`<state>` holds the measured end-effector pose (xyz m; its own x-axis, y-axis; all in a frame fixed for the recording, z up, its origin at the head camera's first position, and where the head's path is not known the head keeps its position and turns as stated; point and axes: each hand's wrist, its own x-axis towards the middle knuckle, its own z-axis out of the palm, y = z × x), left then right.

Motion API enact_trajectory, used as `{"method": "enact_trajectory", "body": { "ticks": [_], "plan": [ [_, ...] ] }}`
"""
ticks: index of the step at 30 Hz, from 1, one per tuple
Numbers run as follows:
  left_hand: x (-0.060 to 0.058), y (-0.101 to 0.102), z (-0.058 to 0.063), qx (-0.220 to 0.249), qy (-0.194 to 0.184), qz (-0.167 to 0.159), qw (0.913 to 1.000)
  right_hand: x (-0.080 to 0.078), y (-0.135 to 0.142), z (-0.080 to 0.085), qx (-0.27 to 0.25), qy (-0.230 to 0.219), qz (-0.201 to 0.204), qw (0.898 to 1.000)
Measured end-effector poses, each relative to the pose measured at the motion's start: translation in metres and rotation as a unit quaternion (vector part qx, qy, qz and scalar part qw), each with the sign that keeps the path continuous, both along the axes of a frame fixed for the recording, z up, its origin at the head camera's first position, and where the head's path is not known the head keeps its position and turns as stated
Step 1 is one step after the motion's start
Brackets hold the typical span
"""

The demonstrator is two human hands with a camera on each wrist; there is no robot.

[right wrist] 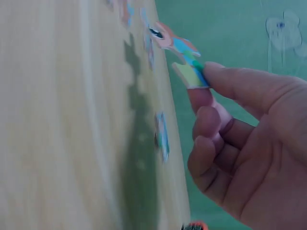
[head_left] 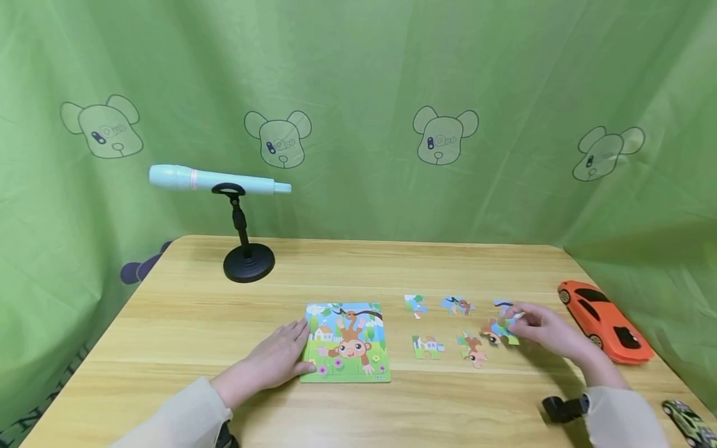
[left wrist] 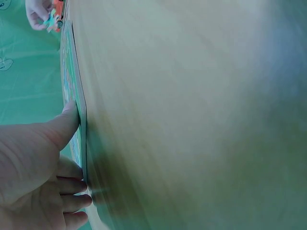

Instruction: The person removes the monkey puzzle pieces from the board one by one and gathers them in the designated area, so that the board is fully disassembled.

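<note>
A square monkey jigsaw puzzle [head_left: 350,361] lies flat on the table. My left hand [head_left: 273,356] rests along its left side, fingers straight, with the thumb on the lower left corner; in the left wrist view the thumb [left wrist: 67,122] lies over the edge. Between thumb and fingertips my right hand [right wrist: 254,124] pinches a jigsaw piece [right wrist: 192,74] showing an eye and green ground, raised above the table. Below and around it lie loose pieces: a house piece [head_left: 427,347], a monkey-body piece [head_left: 473,350] and several in the back row, such as a tail piece [head_left: 458,305].
An orange toy car [head_left: 605,320] stands at the table's right edge, with a smaller patterned toy car [head_left: 690,424] nearer the front. At the back left, a light blue microphone [head_left: 215,180] sits on a black stand [head_left: 249,262]. A green curtain [head_left: 358,74] hangs behind.
</note>
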<state>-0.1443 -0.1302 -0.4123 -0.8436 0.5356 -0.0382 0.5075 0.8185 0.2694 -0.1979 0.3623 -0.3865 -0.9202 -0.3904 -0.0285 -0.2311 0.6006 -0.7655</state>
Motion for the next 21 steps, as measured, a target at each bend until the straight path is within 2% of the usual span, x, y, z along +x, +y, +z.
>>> {"method": "enact_trajectory", "body": {
  "ticks": [3, 11, 21],
  "plan": [
    [0.000, 0.000, 0.000, -0.001, 0.001, 0.001, 1.0000, 0.001, 0.015, -0.004, 0.008, -0.016, 0.006, 1.000],
    [0.000, 0.000, 0.000, -0.004, 0.003, 0.000, 1.0000, 0.002, 0.036, -0.011, 0.048, -0.033, -0.007, 0.998],
    [0.001, 0.001, 0.000, -0.008, 0.006, 0.000, 1.0000, 0.001, 0.048, -0.019, 0.084, -0.052, -0.039, 0.994]
  ]
}}
